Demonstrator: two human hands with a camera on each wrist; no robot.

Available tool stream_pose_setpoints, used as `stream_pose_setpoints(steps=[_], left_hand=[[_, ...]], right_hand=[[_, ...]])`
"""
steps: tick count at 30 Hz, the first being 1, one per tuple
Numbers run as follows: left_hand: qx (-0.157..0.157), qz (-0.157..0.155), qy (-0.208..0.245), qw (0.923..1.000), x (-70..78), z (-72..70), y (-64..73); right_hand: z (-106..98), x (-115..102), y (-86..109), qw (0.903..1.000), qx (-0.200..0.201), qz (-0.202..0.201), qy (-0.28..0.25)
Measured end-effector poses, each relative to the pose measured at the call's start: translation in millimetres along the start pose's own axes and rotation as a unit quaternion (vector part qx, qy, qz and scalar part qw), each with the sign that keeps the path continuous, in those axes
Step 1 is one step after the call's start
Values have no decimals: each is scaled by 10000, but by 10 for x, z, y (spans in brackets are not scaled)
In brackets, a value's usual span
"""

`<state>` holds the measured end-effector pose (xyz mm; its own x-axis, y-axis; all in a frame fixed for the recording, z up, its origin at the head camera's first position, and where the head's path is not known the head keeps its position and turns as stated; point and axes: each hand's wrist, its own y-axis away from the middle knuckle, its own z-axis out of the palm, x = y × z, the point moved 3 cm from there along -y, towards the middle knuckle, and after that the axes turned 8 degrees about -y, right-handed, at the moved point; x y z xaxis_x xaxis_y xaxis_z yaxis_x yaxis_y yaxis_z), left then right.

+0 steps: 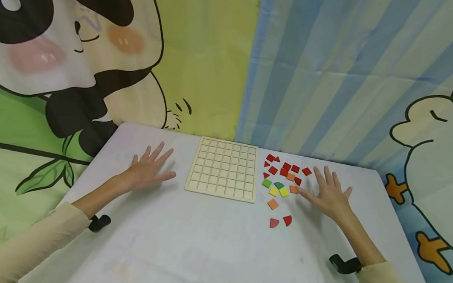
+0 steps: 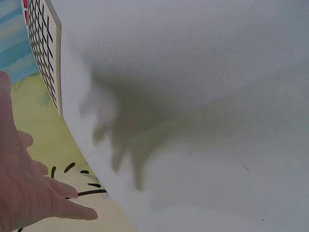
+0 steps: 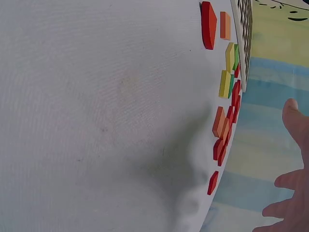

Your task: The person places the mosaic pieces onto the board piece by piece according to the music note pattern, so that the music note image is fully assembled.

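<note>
A pale square board [image 1: 222,169] with a grid of shallow cells lies on the table, its cells bare. To its left, my left hand [image 1: 147,170] hovers over the table with fingers spread, holding nothing; its shadow falls below it in the left wrist view. My right hand [image 1: 330,195] is likewise spread and raised, right of a scatter of small flat tiles. Its thumb is nearest an orange square tile [image 1: 293,189]. Among the tiles are red squares [image 1: 295,169], yellow squares [image 1: 284,192], a green square [image 1: 267,183] and red quarter-rounds [image 1: 287,220].
A white-covered table [image 1: 190,238] carries everything. Behind it hangs a printed curtain [image 1: 203,63] with a panda and stripes, close to the table's back edge. Each wrist wears a black strap-on device [image 1: 344,265].
</note>
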<state>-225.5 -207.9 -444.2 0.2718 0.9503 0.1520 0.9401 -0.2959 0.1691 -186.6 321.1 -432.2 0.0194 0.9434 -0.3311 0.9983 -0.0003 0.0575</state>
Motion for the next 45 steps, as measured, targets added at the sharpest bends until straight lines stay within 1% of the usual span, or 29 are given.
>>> stream_pose_setpoints(steps=[2, 4, 6, 9, 11, 13, 15, 17, 20, 22, 24, 26, 28, 30, 33, 36, 39, 42, 45], left_hand=[[-68, 123, 128, 9998, 13, 23, -2], [-105, 312, 279, 9991, 28, 48, -10], [-106, 586, 447, 9972, 47, 67, -22], [-38, 1046, 704, 9920, 75, 73, -32], [32, 1293, 820, 9882, 92, 62, -33], [99, 1448, 882, 9855, 102, 38, -33], [156, 1493, 932, 9843, 106, 12, -38], [151, 1492, 1014, 9835, 107, 3, -34], [56, 1587, 1221, 9797, 108, 25, -31], [-30, 1799, 1229, 9760, 116, 49, -26], [-139, 2096, 1243, 9698, 136, 69, -18], [-215, 2370, 1185, 9640, 161, 82, -17], [-257, 2576, 1141, 9591, 191, 89, -26], [-276, 2634, 1175, 9571, 211, 96, -48], [-315, 2578, 1314, 9567, 222, 116, -103], [-414, 2501, 1420, 9569, 212, 169, -158], [-460, 2563, 1438, 9547, 215, 207, -208], [-411, 2648, 1409, 9531, 233, 204, -258], [-389, 2670, 1391, 9528, 257, 168, -297]], right_hand=[[28, -3, 8, 10000, -87, 11, -19], [61, -6, 10, 9998, -159, 4, -73], [90, -17, 12, 9997, -211, 0, -98], [124, -31, 14, 9997, -216, -18, -92], [139, -41, 16, 9997, -222, -53, -64], [149, -46, 8, 9996, -227, -135, -85], [156, -47, -7, 9993, -254, -236, -151], [178, -47, -24, 9984, -308, -370, -302], [216, -53, -54, 9941, -431, -592, -803], [237, -74, -74, 9887, -479, -811, -1164], [250, -111, -93, 9827, -490, -1073, -1427], [257, -158, -112, 9791, -455, -1314, -1482], [267, -202, -135, 9783, -409, -1474, -1395], [284, -234, -158, 9786, -404, -1526, -1323], [305, -257, -190, 9785, -435, -1505, -1343], [321, -274, -199, 9774, -513, -1489, -1407], [319, -287, -206, 9766, -522, -1533, -1412], [302, -303, -220, 9754, -474, -1630, -1406], [294, -311, -240, 9743, -452, -1695, -1410]])
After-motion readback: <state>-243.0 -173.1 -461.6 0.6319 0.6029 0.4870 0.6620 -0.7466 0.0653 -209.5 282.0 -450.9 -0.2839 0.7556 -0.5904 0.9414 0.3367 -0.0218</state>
